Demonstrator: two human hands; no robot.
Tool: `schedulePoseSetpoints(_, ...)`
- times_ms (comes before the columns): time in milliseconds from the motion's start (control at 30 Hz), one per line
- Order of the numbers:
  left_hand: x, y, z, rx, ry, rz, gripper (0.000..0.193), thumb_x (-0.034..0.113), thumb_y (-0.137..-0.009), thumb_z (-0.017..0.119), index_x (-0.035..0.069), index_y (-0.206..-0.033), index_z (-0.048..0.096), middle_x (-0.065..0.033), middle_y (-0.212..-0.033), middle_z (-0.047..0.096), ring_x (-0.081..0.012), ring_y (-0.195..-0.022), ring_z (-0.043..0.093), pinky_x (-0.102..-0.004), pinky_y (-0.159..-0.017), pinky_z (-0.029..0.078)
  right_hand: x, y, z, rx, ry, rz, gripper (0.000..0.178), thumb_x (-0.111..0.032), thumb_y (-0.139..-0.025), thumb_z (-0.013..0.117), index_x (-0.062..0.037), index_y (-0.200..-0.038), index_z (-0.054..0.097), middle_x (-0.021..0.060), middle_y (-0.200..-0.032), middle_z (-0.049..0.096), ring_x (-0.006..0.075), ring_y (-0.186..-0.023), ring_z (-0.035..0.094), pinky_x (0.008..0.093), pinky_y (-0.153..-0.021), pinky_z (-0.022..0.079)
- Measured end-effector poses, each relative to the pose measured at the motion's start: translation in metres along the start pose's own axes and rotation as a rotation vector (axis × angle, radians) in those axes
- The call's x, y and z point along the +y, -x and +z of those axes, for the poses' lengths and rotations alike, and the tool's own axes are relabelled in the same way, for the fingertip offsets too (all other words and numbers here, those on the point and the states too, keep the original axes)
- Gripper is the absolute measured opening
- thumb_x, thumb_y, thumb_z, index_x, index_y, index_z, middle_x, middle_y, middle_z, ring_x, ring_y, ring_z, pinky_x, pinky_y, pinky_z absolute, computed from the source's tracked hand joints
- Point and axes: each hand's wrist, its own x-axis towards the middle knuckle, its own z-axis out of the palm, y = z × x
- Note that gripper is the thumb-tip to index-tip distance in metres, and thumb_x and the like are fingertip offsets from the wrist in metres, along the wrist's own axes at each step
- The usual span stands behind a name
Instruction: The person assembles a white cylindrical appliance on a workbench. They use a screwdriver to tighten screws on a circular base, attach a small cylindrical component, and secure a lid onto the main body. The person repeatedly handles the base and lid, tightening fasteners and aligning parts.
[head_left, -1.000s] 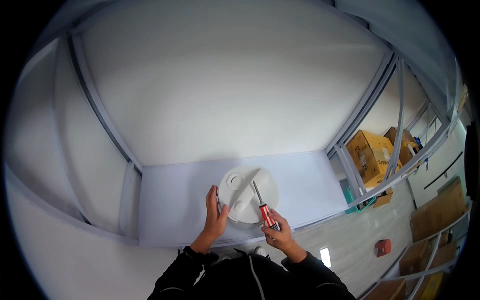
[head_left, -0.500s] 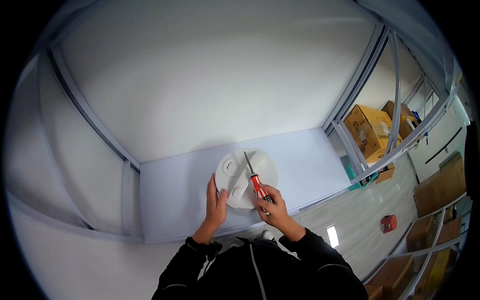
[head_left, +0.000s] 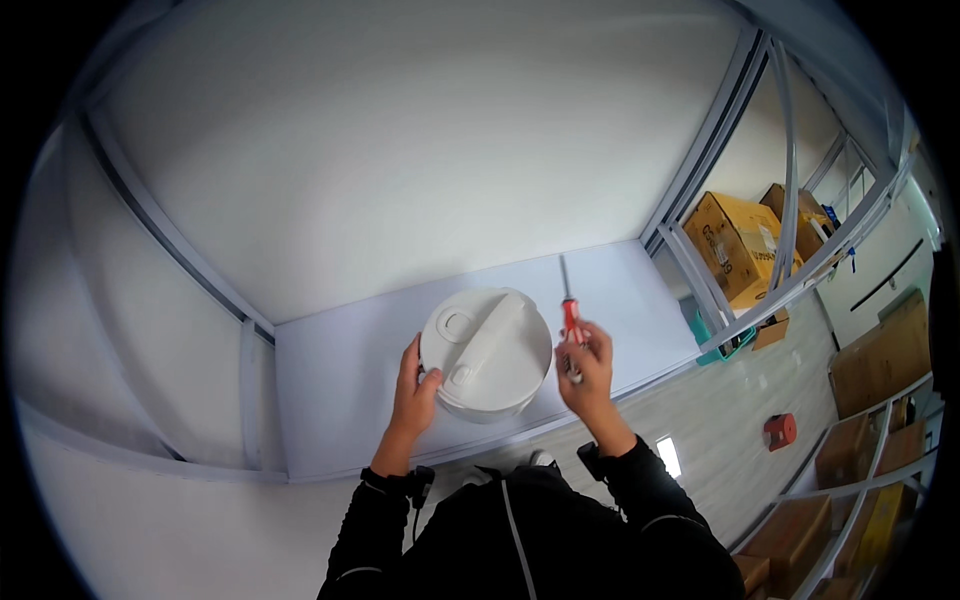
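A round white appliance (head_left: 500, 375), looking like a rice cooker, sits at the front part of the pale shelf (head_left: 350, 390). A raised bar runs across its lid, with a round button beside it. My left hand (head_left: 411, 400) grips its left edge, thumb on top and fingers round the side. To the right of the appliance, my right hand (head_left: 588, 372) is closed around a screwdriver (head_left: 571, 315) with a red, white and dark handle. Its metal shaft points away from me, up over the shelf, apart from the appliance.
A white wall panel (head_left: 400, 160) rises behind the shelf, with grey metal frame posts (head_left: 700, 150) on both sides. Cardboard boxes (head_left: 740, 245) and a teal crate (head_left: 725, 345) stand beyond the right post. Farther right are a red stool-like object (head_left: 780, 431) and racks of boxes.
My right hand has carried the screwdriver rightward off the appliance's top, to beside it. My left hand keeps its hold on the appliance, which now appears tilted to show more of its front side.
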Motion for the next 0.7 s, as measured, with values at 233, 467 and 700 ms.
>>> schedulePoseSetpoints(233,0.012,-0.027,-0.022,-0.067,-0.010,-0.107,0.071,0.003,-0.086,0.053,0.000,-0.157,0.047,-0.0158,-0.154,0.055,-0.0268,-0.143,0.049,-0.0375,-0.119,0.037,0.078,0.034,-0.015,-0.258,0.213,0.386,0.030,0.006,-0.088,0.071,-0.0093,-0.113,0.068,0.0180,-0.140,0.054,0.0396,-0.104,0.071,0.0441,-0.086,0.061)
schedulePoseSetpoints(467,0.081,-0.012,0.034,0.353,-0.756,0.133,0.050,0.010,-0.087,0.066,0.000,-0.136,0.064,-0.0167,-0.143,0.061,-0.0350,-0.134,0.057,-0.0454,-0.114,0.044,0.119,0.056,-0.021,-0.437,-0.054,0.401,0.025,0.000,-0.088,0.072,-0.0051,-0.112,0.069,0.0214,-0.137,0.054,0.0423,-0.112,0.067,0.0459,-0.090,0.059)
schedulePoseSetpoints(700,0.105,-0.017,0.159,0.140,-1.189,0.329,0.053,0.025,-0.085,0.079,0.005,-0.132,0.066,-0.0181,-0.144,0.060,-0.0399,-0.138,0.052,-0.0543,-0.119,0.037,0.139,0.015,-0.030,-0.348,-0.382,0.196,0.033,0.003,-0.090,0.067,-0.0027,-0.123,0.067,0.0202,-0.131,0.062,0.0350,-0.103,0.070,0.0375,-0.091,0.056)
